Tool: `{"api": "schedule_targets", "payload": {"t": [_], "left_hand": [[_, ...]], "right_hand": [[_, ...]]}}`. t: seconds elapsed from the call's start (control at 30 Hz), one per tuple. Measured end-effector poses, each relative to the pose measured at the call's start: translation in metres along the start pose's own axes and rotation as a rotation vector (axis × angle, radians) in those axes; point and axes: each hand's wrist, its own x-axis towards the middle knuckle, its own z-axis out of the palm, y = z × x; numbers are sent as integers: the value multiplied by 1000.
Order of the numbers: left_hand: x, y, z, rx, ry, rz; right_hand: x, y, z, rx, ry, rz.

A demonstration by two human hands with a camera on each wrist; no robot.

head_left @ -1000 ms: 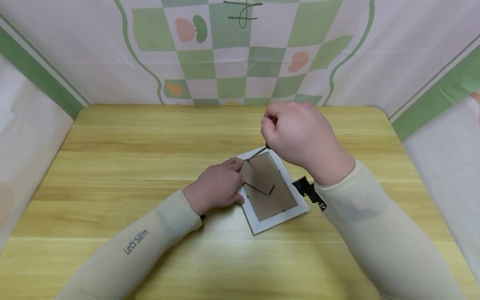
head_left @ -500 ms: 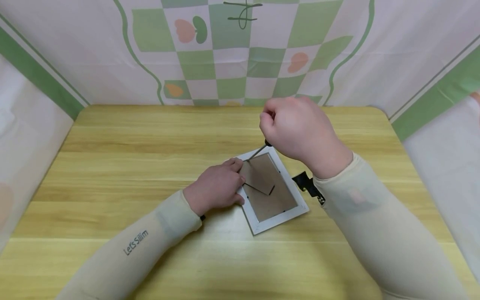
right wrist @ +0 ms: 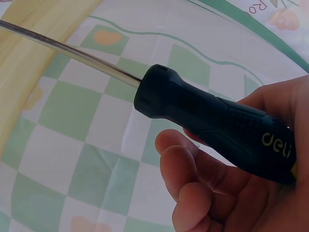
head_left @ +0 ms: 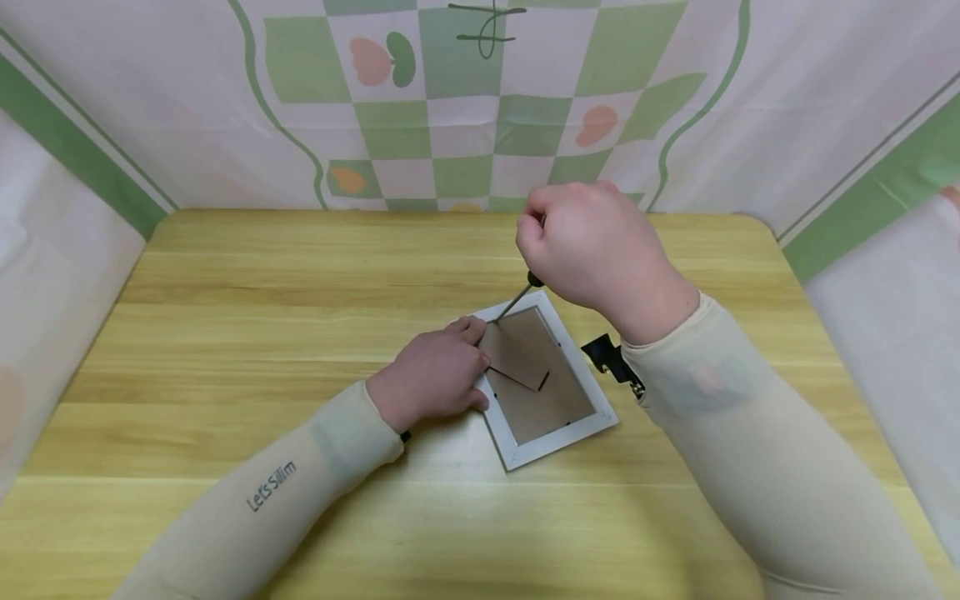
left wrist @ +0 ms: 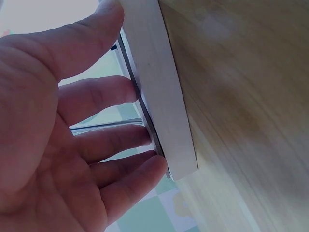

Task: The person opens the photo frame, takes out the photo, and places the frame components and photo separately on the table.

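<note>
A picture frame (head_left: 601,404) with a white border lies back side up on the table, its brown backing board (head_left: 537,417) showing. A thin dark strut slit crosses the board. My left hand (head_left: 431,371) rests on the frame's left side; in the left wrist view its slightly bent fingers (left wrist: 104,99) press along the border's inner edge. My right hand (head_left: 596,250) grips the dark handle of a screwdriver (right wrist: 207,121) marked "deli". The metal shaft slants down to the board's upper left corner, beside my left fingertips. Exactly what the tip touches is too small to tell.
The wooden table (head_left: 247,333) ends at a patterned cloth (head_left: 457,125) hanging along its far side. More cloth hangs at the left and right. A black mount (head_left: 607,358) sticks out from the right sleeve, above the frame's right edge.
My right hand has risen and shifted slightly left, so the screwdriver's handle end is higher and its shaft stands steeper. The left hand and the frame have hardly moved.
</note>
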Motion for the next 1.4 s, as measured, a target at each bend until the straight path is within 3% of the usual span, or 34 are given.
{"api": "schedule_targets", "payload": {"t": [0.6, 0.8, 0.97, 1.13, 1.23, 1.4], "left_hand": [[0, 0, -1, 13, 7, -3], [0, 0, -1, 8, 8, -2], [1, 1, 0, -1, 12, 4], [1, 2, 1, -11, 19, 7], [0, 3, 0, -3, 19, 6], [0, 3, -1, 5, 14, 0]], "right_hand": [[17, -4, 1, -34, -21, -15], [14, -3, 1, -27, -18, -11], [-6, -2, -5, -23, -85, -3], [-39, -3, -14, -18, -274, 52], [-61, -2, -14, -41, -347, 42], [-94, 2, -6, -38, -369, 17]]}}
